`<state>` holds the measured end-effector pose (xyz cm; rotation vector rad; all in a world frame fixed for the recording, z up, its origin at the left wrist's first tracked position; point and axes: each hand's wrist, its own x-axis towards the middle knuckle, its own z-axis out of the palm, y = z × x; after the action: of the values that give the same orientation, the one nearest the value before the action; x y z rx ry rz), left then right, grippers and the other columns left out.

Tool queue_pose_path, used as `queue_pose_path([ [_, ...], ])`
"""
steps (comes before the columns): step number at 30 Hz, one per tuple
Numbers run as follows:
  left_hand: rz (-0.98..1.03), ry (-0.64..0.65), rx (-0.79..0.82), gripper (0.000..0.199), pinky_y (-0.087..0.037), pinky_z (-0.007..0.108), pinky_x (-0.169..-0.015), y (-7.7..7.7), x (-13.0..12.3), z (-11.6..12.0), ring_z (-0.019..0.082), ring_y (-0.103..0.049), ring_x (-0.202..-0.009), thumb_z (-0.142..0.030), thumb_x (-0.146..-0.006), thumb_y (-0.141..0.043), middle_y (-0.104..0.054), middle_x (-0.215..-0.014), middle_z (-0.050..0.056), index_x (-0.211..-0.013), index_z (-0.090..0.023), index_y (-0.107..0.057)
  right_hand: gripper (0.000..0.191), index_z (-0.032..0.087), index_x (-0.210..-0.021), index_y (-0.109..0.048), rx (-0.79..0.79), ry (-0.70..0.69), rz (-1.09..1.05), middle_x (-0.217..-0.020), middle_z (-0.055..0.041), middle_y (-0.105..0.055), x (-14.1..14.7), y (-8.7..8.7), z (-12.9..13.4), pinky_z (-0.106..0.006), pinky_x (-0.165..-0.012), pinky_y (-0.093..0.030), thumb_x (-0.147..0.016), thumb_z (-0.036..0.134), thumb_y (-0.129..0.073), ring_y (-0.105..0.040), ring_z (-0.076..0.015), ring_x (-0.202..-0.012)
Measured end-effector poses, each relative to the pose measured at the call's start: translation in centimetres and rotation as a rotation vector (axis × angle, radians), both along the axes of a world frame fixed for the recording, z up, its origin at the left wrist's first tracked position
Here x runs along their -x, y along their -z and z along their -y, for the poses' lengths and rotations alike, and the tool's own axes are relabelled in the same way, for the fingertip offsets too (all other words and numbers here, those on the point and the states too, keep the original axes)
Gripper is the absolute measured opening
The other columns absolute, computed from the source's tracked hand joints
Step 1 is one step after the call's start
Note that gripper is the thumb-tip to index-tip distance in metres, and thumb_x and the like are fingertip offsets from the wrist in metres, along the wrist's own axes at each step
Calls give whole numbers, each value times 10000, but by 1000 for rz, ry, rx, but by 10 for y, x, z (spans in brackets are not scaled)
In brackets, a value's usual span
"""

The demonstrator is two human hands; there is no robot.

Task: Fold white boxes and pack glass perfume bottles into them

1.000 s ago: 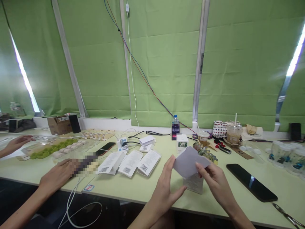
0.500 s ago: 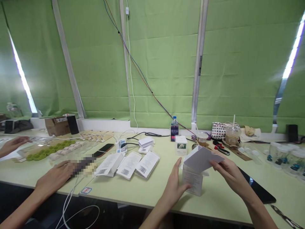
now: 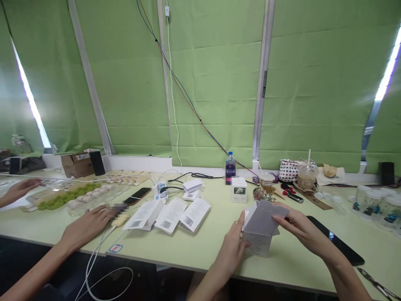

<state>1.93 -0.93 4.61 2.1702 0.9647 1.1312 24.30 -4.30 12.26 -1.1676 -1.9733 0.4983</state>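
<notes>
A white cardboard box [image 3: 257,243] stands near the table's front edge, its lid panel raised and tilted toward me. My left hand [image 3: 233,242] grips the box's left side, with the thumb across the near face. The raised flap is pinched between the thumb and fingers of my right hand [image 3: 296,223]. What is inside the box is hidden. Just behind sits a closed white box [image 3: 239,190] with a flower picture. Flattened white cartons [image 3: 171,215] with barcodes lie to the left of my hands.
A co-worker's hand [image 3: 86,228] rests on the table at left, beside a phone [image 3: 138,195] and white cables. Behind are a bottle [image 3: 230,169] and drink cups [image 3: 307,177]. At right lie a black tablet [image 3: 336,242], scissors [image 3: 377,284] and clear jars [image 3: 376,205].
The flap has tipped down toward me, with my right hand moving slightly lower and left. My left hand has shifted a little right and stays on the box.
</notes>
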Motion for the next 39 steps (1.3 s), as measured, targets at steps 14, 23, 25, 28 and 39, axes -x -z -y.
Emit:
queue_pose_path([
  [14, 1, 92, -61, 820, -516, 358, -809, 4, -3, -1, 229, -623, -944, -67, -773, -456, -640, -1089, -2, -1447, -423, -155, 360, 215, -913, -610, 79, -32, 175, -1012, -67, -613, 6, -4, 11, -294, -804, -467, -957, 446, -339, -575, -217, -915],
  [23, 16, 96, 67, 804, -468, 363, -900, 20, 7, -20, 205, -558, -979, -56, -786, -495, -586, -1139, 43, -1459, -357, -176, 179, 245, -952, -632, 1, 56, 266, -1089, -62, -607, 15, 21, -12, -344, -848, -462, -902, 295, -467, -564, -235, -1002],
  [25, 3, 98, 54, 728, -454, 372, -926, 18, 11, -22, 213, -552, -1020, -59, -784, -504, -576, -1176, 43, -1416, -358, -303, 232, 255, -1094, -597, 8, 82, 236, -1122, -62, -621, 13, 25, -14, -354, -873, -459, -894, 321, -501, -567, -237, -1024],
  [28, -2, 103, 50, 632, -435, 375, -958, 16, 15, -24, 225, -541, -1082, -66, -782, -514, -565, -1224, 50, -1348, -333, -422, 307, 264, -1176, -579, -1, 83, 209, -1169, -64, -630, 12, 28, -14, -372, -927, -438, -896, 371, -517, -560, -244, -1068],
  [39, 82, 75, 97, 469, -469, 364, -902, 5, 16, -21, 241, -593, -991, -352, -827, -601, -651, -1108, 76, -1283, -258, -543, 280, 255, -856, -705, -43, -26, 334, -948, -52, -661, 20, 16, -9, -315, -768, -445, -933, 379, -466, -585, -221, -897],
])
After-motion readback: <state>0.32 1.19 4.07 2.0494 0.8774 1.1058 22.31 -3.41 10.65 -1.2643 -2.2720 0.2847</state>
